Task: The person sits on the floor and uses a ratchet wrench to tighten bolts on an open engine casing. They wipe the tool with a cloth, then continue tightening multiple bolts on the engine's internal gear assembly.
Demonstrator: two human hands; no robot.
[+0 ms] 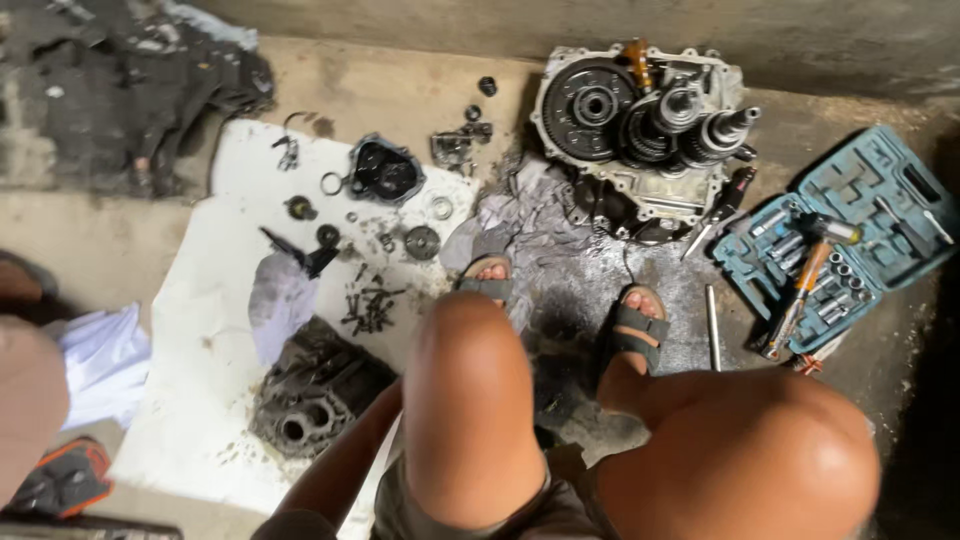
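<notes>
Head view: left hand perhaps behind knee, grip untellable; teal socket case (880,200) right of gearbox (640,130).

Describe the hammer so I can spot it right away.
Find the open blue socket case on the floor at right. The hammer lies slantwise across its near half. Its orange handle and metal head set it apart from the small silver sockets around it.

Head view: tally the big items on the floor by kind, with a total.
Open gearbox half with gears: 1
Dark housing parts, one large and one small cover: 2
Blue socket case: 1
Hammer with wooden handle: 1
Pile of bolts: 1
Total: 6
Neither hand shows clearly.
</notes>
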